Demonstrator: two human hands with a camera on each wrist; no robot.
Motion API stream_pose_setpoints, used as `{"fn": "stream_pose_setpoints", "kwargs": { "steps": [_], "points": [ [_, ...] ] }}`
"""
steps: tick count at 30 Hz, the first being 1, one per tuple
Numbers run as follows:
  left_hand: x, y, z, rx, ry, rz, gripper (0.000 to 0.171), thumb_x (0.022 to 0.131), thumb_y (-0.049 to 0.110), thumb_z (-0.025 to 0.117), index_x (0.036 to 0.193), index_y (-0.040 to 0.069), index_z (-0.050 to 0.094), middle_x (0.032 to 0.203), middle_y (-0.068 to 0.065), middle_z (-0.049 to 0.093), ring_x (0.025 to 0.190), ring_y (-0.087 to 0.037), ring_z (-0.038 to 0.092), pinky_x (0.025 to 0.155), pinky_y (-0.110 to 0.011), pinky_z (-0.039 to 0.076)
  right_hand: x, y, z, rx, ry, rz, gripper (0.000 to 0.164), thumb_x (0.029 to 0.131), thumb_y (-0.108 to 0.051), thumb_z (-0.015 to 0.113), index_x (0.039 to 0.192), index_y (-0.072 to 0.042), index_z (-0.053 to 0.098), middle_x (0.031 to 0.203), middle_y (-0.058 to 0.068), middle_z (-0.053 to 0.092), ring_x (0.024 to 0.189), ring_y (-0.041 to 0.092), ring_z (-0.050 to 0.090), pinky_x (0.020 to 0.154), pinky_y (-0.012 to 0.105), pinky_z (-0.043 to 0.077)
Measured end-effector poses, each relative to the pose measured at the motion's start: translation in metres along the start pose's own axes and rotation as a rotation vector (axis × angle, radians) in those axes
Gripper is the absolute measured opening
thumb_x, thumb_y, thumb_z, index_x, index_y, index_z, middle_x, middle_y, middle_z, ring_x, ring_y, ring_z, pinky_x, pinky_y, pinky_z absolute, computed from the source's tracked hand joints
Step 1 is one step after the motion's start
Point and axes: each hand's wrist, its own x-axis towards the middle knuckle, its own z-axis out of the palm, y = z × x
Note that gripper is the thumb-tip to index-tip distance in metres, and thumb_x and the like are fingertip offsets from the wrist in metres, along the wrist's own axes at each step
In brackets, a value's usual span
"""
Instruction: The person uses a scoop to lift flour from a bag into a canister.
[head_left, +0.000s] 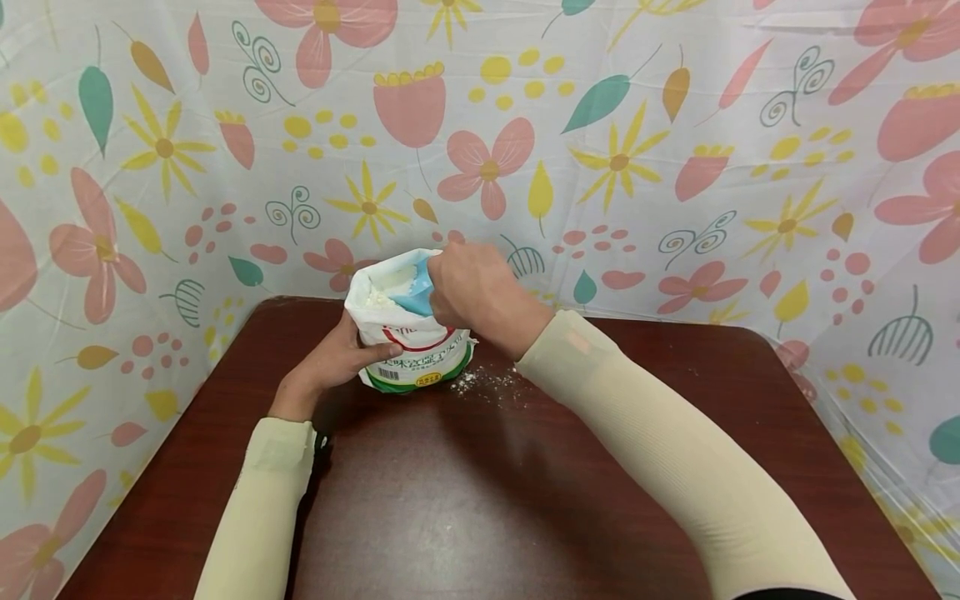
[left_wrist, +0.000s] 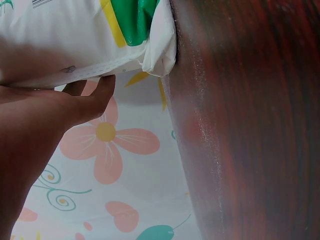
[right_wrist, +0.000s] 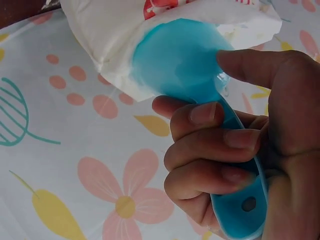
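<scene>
An opened white bag of flour (head_left: 412, 354) with a green base and red print stands near the back of the table. White powder (head_left: 381, 298) shows inside its mouth. My left hand (head_left: 330, 362) holds the bag's left side, thumb across the front; in the left wrist view, that hand (left_wrist: 45, 112) lies against the bag (left_wrist: 65, 45). My right hand (head_left: 480, 292) grips a light blue scoop (head_left: 416, 298) at the bag's mouth. In the right wrist view, the fingers wrap the handle of the scoop (right_wrist: 180, 60) and the thumb presses near its bowl.
A dark reddish-brown table (head_left: 450, 508) lies beneath the bag. Spilled white powder (head_left: 487, 385) dots the tabletop to the right of the bag. A flower-patterned curtain (head_left: 600, 208) hangs close behind the table and along its sides.
</scene>
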Motion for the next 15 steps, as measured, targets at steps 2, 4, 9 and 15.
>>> {"fn": "stream_pose_setpoints", "kwargs": {
  "steps": [2, 4, 9, 15],
  "points": [
    [0.0001, -0.0001, 0.0001, -0.003, 0.001, 0.0, 0.106, 0.092, 0.009, 0.084, 0.162, 0.043, 0.012, 0.144, -0.001, 0.055, 0.134, -0.025, 0.056, 0.116, -0.058, 0.04, -0.0006, -0.0003, 0.0017, 0.01, 0.009, 0.006, 0.02, 0.098, -0.025, 0.059, 0.083, -0.015, 0.068, 0.084, 0.003, 0.062, 0.069, 0.022, 0.066, 0.061, 0.041, 0.059],
    [0.0004, 0.0003, 0.0005, -0.004, 0.003, 0.001, 0.107, 0.092, 0.008, 0.084, 0.162, 0.043, 0.012, 0.144, -0.001, 0.055, 0.134, -0.026, 0.056, 0.116, -0.059, 0.04, -0.0016, -0.0005, 0.0032, 0.016, 0.016, 0.013, 0.021, 0.099, -0.026, 0.059, 0.084, -0.014, 0.067, 0.083, 0.003, 0.062, 0.068, 0.023, 0.066, 0.06, 0.041, 0.059],
    [0.0006, 0.0013, 0.0019, -0.019, 0.007, 0.003, 0.109, 0.091, 0.004, 0.083, 0.164, 0.038, 0.009, 0.145, -0.004, 0.054, 0.136, -0.029, 0.054, 0.117, -0.062, 0.038, -0.0031, -0.0008, 0.0064, 0.033, 0.037, 0.022, 0.025, 0.101, -0.027, 0.06, 0.081, -0.014, 0.064, 0.08, 0.003, 0.06, 0.067, 0.022, 0.065, 0.057, 0.041, 0.058],
    [0.0005, 0.001, 0.0015, -0.008, -0.003, 0.019, 0.107, 0.092, 0.004, 0.082, 0.164, 0.036, 0.01, 0.144, -0.003, 0.055, 0.135, -0.027, 0.055, 0.116, -0.06, 0.039, -0.0017, 0.0011, 0.009, 0.118, 0.017, 0.052, 0.027, 0.1, -0.026, 0.059, 0.075, -0.015, 0.059, 0.072, 0.001, 0.056, 0.063, 0.018, 0.059, 0.055, 0.039, 0.055]
  ]
}}
